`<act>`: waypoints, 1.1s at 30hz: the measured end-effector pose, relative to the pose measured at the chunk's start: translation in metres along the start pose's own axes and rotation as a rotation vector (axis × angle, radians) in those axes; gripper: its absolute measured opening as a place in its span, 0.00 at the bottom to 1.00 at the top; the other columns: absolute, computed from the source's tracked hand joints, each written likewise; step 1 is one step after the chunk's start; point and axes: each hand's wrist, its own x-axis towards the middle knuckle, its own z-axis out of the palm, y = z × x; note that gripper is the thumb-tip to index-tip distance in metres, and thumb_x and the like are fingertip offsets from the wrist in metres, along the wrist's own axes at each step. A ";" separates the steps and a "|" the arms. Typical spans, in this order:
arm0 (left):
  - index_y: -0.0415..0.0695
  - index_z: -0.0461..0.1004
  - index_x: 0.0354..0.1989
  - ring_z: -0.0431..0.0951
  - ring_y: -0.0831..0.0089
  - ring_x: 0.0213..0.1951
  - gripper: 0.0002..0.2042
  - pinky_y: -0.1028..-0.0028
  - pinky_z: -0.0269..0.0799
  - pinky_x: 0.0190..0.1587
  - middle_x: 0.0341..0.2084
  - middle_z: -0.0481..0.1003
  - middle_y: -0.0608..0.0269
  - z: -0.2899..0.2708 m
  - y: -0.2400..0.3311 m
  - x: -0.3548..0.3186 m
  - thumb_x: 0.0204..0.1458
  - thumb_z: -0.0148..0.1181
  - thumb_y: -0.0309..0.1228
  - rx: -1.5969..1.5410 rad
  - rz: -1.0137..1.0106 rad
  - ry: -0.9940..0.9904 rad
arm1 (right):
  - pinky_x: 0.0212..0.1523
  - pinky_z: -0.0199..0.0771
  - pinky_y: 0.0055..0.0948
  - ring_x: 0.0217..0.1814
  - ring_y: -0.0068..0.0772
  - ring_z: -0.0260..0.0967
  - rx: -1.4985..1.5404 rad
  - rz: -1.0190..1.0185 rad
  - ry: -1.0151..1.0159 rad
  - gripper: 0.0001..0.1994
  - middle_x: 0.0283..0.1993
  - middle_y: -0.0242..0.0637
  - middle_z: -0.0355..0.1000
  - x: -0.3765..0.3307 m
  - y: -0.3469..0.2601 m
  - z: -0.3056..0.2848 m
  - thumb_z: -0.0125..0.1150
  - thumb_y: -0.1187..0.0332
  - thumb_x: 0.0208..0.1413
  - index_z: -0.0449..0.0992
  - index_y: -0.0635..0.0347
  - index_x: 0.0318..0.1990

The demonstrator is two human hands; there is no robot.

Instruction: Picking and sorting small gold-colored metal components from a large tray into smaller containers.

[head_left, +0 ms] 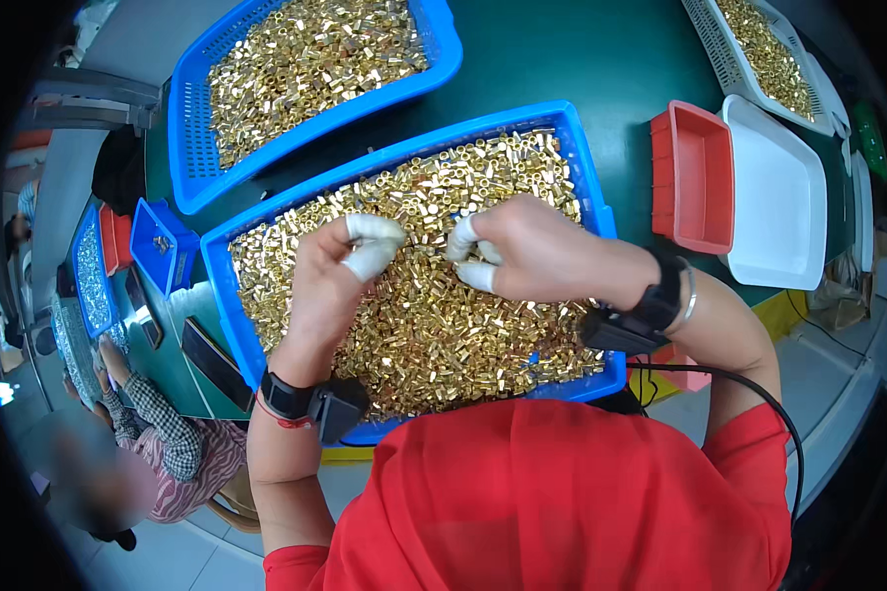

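A blue basket (601, 212) heaped with small brass fittings (434, 335) lies right in front of me. Over the heap, my left hand (340, 261) comes in from the left with thumb and forefinger curled close together. White covers sit on those fingertips. My right hand (527, 246) faces it a short way off, its covered thumb and finger bent into a pinch low over the brass pieces. Whatever sits between the fingertips of either hand is too small to make out. One tiny blue bit (533, 359) shows among the brass near the basket's near right part.
Another blue basket (448, 44) of brass pieces stands at the far left. Right of me are a red tray (695, 177), a white tray (808, 212) and a white basket (729, 74) with brass. A small blue bin (163, 246) sits left; a person (168, 443) works beyond.
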 end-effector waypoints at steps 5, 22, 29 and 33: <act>0.40 0.78 0.36 0.65 0.78 0.16 0.08 0.75 0.59 0.19 0.14 0.67 0.69 0.034 0.009 0.017 0.47 0.62 0.29 0.714 0.304 0.094 | 0.25 0.68 0.28 0.21 0.29 0.66 1.047 0.181 -0.071 0.09 0.21 0.39 0.68 -0.017 0.010 -0.041 0.60 0.67 0.51 0.77 0.61 0.36; 0.43 0.77 0.32 0.75 0.53 0.20 0.06 0.59 0.69 0.25 0.15 0.73 0.50 0.046 0.002 0.030 0.45 0.59 0.27 1.144 0.465 0.107 | 0.27 0.72 0.41 0.25 0.45 0.72 -0.348 -0.027 0.154 0.05 0.23 0.42 0.71 0.015 0.010 0.007 0.60 0.71 0.44 0.72 0.61 0.25; 0.41 0.76 0.32 0.75 0.54 0.20 0.06 0.60 0.69 0.25 0.15 0.73 0.50 0.044 0.003 0.029 0.45 0.57 0.27 1.151 0.447 0.106 | 0.25 0.72 0.40 0.25 0.44 0.73 -0.316 -0.018 0.121 0.03 0.24 0.42 0.71 0.015 0.005 0.004 0.58 0.71 0.46 0.73 0.60 0.26; 0.41 0.77 0.31 0.75 0.61 0.19 0.06 0.64 0.68 0.23 0.19 0.76 0.55 0.033 0.006 0.017 0.46 0.56 0.26 0.901 0.340 0.095 | 0.25 0.72 0.35 0.26 0.36 0.73 0.131 -0.013 0.132 0.05 0.24 0.38 0.72 0.007 0.012 -0.008 0.56 0.70 0.50 0.75 0.61 0.29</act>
